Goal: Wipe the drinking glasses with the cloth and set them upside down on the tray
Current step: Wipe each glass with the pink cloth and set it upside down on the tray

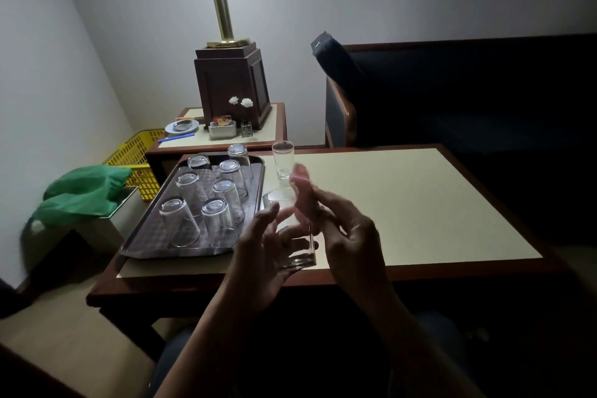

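a: so, where is the glass being worked on?

b: a clear drinking glass (pixel 292 236) is held over the near edge of a cream-topped table (pixel 420 203), tilted with its rim up and to the left. the left hand (pixel 261 255) holds it, thumb at its left side and fingers loosely curled behind it, showing through the clear wall.

a: and the other hand?

b: the right hand (pixel 349 236) is just right of the glass, fingers loosely spread and holding nothing. its upper fingers are blurred near the rim, and i cannot tell if they touch it.

a: what is on the tray?

b: a dark patterned tray (pixel 193 250) lies on the table's left end. seven upturned glasses (pixel 219 220) stand on it in rough rows. an upright glass (pixel 283 160) stands on the table just beside the tray's far right corner.

a: any writing to read?

b: a white holder (pixel 221 132) on the side table (pixel 274 126) behind holds packets with red and orange print, too small to read. near it are a small plate (pixel 182 128), a blue pen (pixel 176 138), white flowers (pixel 241 102) and a lamp base (pixel 232 87) of dark wood with a brass stem. left of the tray are a yellow basket (pixel 139 152) and crumpled green material (pixel 84 194); cloth or bag, i cannot tell.
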{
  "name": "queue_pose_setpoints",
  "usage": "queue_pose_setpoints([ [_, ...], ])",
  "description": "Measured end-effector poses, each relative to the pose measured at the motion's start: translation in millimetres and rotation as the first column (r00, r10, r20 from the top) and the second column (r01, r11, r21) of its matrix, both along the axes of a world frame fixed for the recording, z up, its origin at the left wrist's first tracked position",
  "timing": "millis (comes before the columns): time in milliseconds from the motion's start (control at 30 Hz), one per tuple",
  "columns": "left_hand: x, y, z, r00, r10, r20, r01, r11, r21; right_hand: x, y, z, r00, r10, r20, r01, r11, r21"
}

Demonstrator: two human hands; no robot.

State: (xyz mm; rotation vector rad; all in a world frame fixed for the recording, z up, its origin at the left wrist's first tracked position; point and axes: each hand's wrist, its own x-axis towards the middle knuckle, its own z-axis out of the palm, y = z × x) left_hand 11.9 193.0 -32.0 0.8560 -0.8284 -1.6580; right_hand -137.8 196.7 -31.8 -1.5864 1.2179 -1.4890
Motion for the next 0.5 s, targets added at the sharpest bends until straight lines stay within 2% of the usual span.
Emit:
queue_pose_setpoints([
  [67,-1,-2,6,0.999,0.043,0.010,-0.043,0.999,-0.024,8,17,-5,0.999,0.046,0.011,-0.046,0.998,0.032],
  [167,0,-5,5,0.994,0.080,0.075,-0.076,0.996,-0.052,21,38,-20,0.989,0.059,0.138,-0.055,0.998,-0.034],
  [200,0,-5,4,0.990,0.097,0.106,-0.092,0.994,-0.056,22,39,-24,0.990,0.043,0.137,-0.035,0.998,-0.060],
  [267,0,-6,-3,0.981,0.138,0.137,-0.132,0.990,-0.057,21,29,-28,0.997,-0.026,0.072,0.033,0.995,-0.097],
  [333,-3,-5,-5,0.979,0.159,0.128,-0.161,0.987,0.005,16,14,-22,0.995,-0.091,0.034,0.093,0.992,-0.083],
  [400,-5,-5,-7,0.983,0.169,0.074,-0.176,0.978,0.112,9,2,-9,0.996,-0.086,0.004,0.086,0.996,-0.011],
  [500,-8,-9,-2,0.978,0.210,0.009,-0.208,0.963,0.173,6,4,-5,0.998,-0.037,-0.045,0.039,0.998,0.046],
])
